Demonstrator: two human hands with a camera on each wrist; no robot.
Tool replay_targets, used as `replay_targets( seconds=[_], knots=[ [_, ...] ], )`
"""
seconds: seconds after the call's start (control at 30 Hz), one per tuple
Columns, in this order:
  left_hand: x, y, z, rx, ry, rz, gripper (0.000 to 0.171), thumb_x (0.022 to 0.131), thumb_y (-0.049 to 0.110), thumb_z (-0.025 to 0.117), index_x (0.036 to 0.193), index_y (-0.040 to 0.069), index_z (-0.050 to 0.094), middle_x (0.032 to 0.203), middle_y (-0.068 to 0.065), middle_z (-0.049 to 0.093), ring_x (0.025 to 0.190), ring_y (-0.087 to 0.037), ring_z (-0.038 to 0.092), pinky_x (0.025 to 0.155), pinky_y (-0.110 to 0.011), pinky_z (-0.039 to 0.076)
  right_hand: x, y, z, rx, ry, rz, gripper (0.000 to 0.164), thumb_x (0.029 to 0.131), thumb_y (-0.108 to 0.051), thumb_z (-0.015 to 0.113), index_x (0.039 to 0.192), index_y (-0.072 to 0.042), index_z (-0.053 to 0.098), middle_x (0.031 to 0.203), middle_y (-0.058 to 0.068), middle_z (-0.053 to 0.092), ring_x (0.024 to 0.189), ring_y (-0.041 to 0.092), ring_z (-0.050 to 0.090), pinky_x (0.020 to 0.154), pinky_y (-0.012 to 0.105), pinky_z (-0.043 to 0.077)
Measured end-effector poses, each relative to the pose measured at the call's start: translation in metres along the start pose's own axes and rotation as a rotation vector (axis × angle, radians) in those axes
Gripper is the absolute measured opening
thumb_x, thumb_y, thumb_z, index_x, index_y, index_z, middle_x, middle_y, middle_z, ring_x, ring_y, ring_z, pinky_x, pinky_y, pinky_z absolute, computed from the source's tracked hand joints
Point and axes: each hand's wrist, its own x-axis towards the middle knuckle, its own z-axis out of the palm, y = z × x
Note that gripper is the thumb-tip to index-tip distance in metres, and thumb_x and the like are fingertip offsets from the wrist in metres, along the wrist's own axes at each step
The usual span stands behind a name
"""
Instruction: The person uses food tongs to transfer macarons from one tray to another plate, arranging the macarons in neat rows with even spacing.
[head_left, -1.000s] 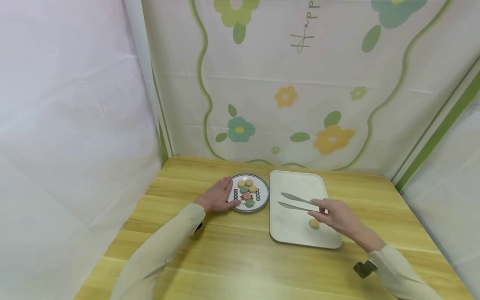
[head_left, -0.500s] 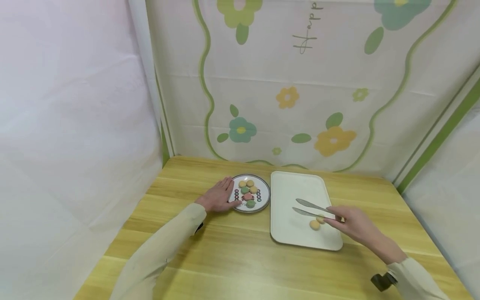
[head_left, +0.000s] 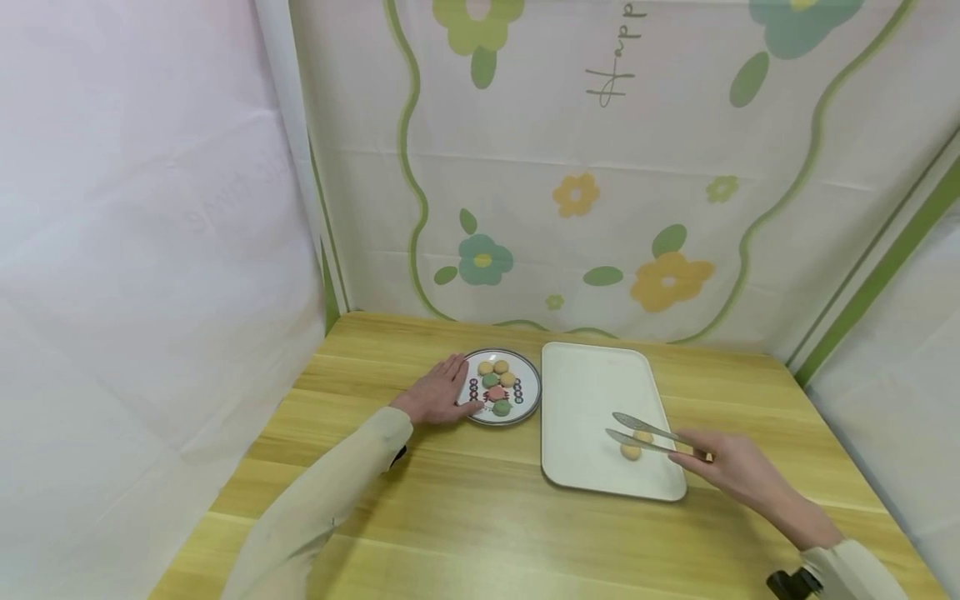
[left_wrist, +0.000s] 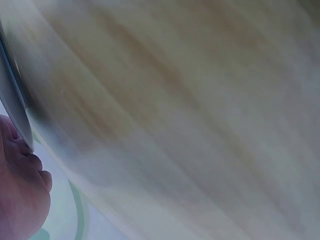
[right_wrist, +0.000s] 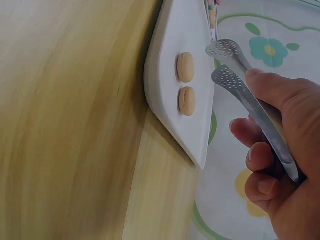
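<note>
My left hand rests with straight fingers at the left rim of a round patterned plate. On that plate lie several macarons, yellow, green and pink, including a green macaron. In the left wrist view only the fingers and the plate's edge show. My right hand grips metal tongs with perforated tips, held apart with nothing between them. The tongs hover over a white tray. Two yellowish macarons, one nearer and one beside it, lie on the tray.
Both tray and plate stand on a wooden table, side by side near its back edge. Behind rises a white curtain printed with flowers. White sheets hang at left and right.
My right hand has drawn back to the right and toward me, with the tongs coming over the two tray macarons. My left hand stays at the plate.
</note>
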Motion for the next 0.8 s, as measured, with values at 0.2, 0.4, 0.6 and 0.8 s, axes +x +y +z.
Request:
replay_targets(
  seconds=[0.2, 0.4, 0.6, 0.8],
  knots=[
    [-0.001, 0.000, 0.000, 0.014, -0.003, -0.005, 0.102, 0.092, 0.077, 0.019, 0.156, -0.001, 0.005, 0.166, -0.017, 0.002, 0.154, -0.029, 0.004, 0.126, -0.040, 0.012, -0.008, 0.002, -0.001, -0.010, -0.015, 0.000, 0.020, 0.083, -0.025, 0.079, 0.101, -0.019, 0.073, 0.060, -0.022, 0.045, 0.049, -0.008, 0.029, 0.041, 0.016, 0.029],
    [0.000, 0.001, -0.001, 0.016, 0.005, 0.000, 0.102, 0.093, 0.076, 0.020, 0.156, -0.002, 0.006, 0.166, -0.018, 0.005, 0.154, -0.031, 0.006, 0.126, -0.040, 0.013, -0.013, 0.006, -0.003, -0.022, -0.025, 0.011, 0.020, 0.082, -0.026, 0.079, 0.100, -0.019, 0.073, 0.060, -0.023, 0.044, 0.050, -0.008, 0.030, 0.043, 0.016, 0.029],
    [0.000, 0.000, 0.000, 0.014, 0.007, 0.000, 0.103, 0.092, 0.078, 0.018, 0.156, -0.001, 0.006, 0.166, -0.018, 0.004, 0.154, -0.031, 0.005, 0.126, -0.040, 0.013, -0.014, 0.007, -0.005, -0.031, -0.055, 0.031, 0.023, 0.083, -0.028, 0.078, 0.102, -0.015, 0.074, 0.061, -0.023, 0.046, 0.051, -0.008, 0.031, 0.044, 0.017, 0.030],
    [0.001, -0.001, 0.000, 0.004, 0.007, -0.001, 0.103, 0.092, 0.078, 0.020, 0.156, -0.001, 0.007, 0.166, -0.018, 0.004, 0.154, -0.030, 0.006, 0.126, -0.040, 0.013, -0.016, 0.005, -0.005, -0.029, -0.055, 0.015, 0.018, 0.083, -0.027, 0.078, 0.098, -0.019, 0.073, 0.061, -0.024, 0.044, 0.050, -0.008, 0.031, 0.043, 0.016, 0.030]
  ],
)
